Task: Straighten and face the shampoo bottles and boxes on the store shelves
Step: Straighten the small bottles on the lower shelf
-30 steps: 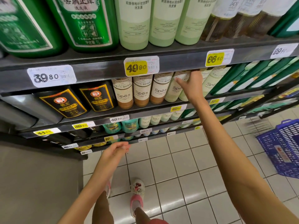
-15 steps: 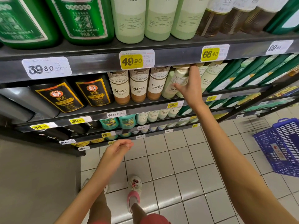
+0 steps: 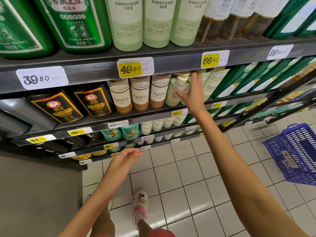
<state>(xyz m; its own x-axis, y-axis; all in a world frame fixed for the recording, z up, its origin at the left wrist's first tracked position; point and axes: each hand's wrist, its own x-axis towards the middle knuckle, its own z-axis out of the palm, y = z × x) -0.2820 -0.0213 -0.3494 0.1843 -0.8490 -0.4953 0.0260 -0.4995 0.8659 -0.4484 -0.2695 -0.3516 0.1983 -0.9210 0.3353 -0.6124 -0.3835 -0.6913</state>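
On the second shelf [image 3: 153, 113] stand three brown Spes bottles [image 3: 140, 94] and pale green Spes bottles [image 3: 213, 82]. Between them a small pale green pump bottle [image 3: 180, 82] leans in front of a pale green one. My right hand [image 3: 194, 93] holds this pump bottle, thumb across its front and fingers up along its right side. My left hand [image 3: 126, 157] hangs low before the lower shelves, fingers loosely curled, holding nothing.
Large green bottles [image 3: 73, 23] and pale green bottles [image 3: 159, 19] fill the top shelf. Black bottles [image 3: 56, 106] lie left on the second shelf, green boxes [image 3: 248, 77] stand to the right. A blue shopping basket [image 3: 294, 153] sits on the tiled floor at right.
My right hand has moved from the bottle tops down onto the small pump bottle and closed its thumb over it. The view has drawn closer to the shelf. My left hand stays low.
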